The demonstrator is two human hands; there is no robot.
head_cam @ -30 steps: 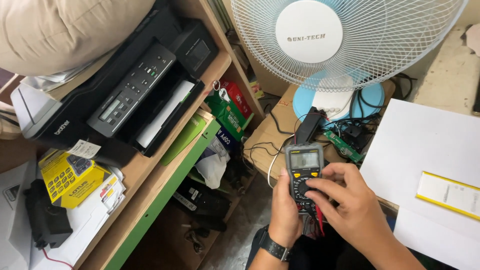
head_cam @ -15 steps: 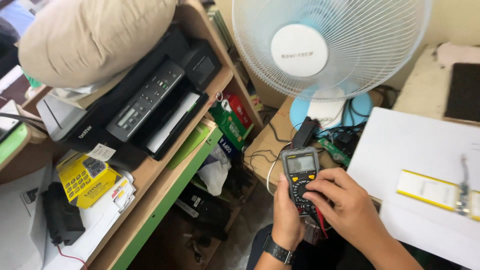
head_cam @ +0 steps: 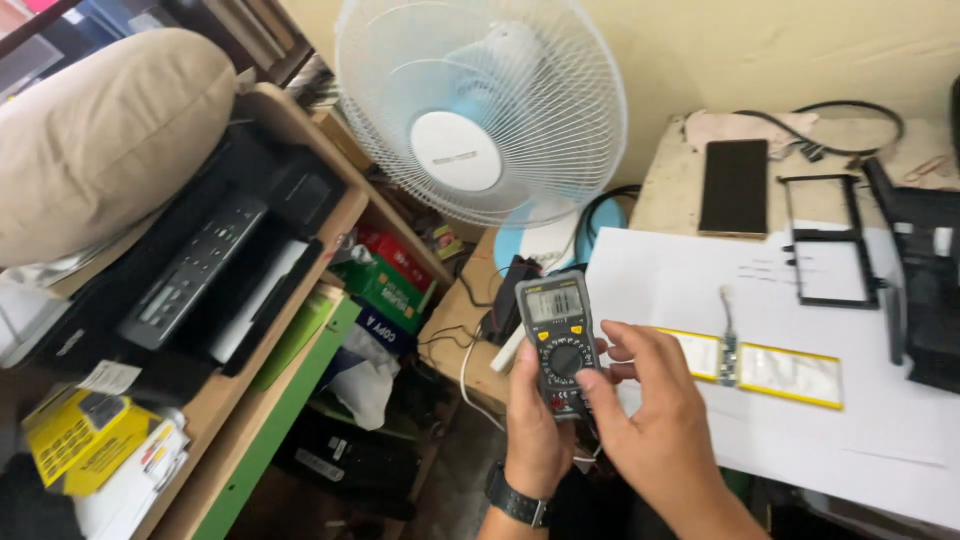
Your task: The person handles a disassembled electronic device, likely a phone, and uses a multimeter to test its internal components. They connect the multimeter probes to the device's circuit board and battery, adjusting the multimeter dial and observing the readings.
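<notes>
A white sheet (head_cam: 860, 420) is covering most of the desk on the right, and a white pedestal fan (head_cam: 482, 110) is standing behind it against the wall, facing the camera. On the left, a beige cushion (head_cam: 95, 140) is resting on top of a black printer (head_cam: 210, 270), which is sitting on a wooden shelf (head_cam: 250, 390) with a green edge. A black plastic housing (head_cam: 925, 280) is lying at the far right of the desk, with a thin black frame (head_cam: 825, 240) just beside it. A dark phone (head_cam: 735, 187) is lying face up on the bare board near the wall. A flat yellow-edged battery pack (head_cam: 790, 372) is lying on the sheet, with a small circuit strip (head_cam: 729, 345) across it. A yellow box (head_cam: 65, 440) is sitting on the lower shelf at the left.

The left hand (head_cam: 535, 430), wearing a black wristwatch (head_cam: 515, 497), is clasping a dark grey multimeter (head_cam: 558, 340) from below and behind, holding it upright over the gap between shelf and desk, in front of the fan's base. The right hand (head_cam: 655, 420) is reaching in from the right, its thumb and forefinger pressing on the meter's round dial; whether it is pinching the dial cannot be told.
</notes>
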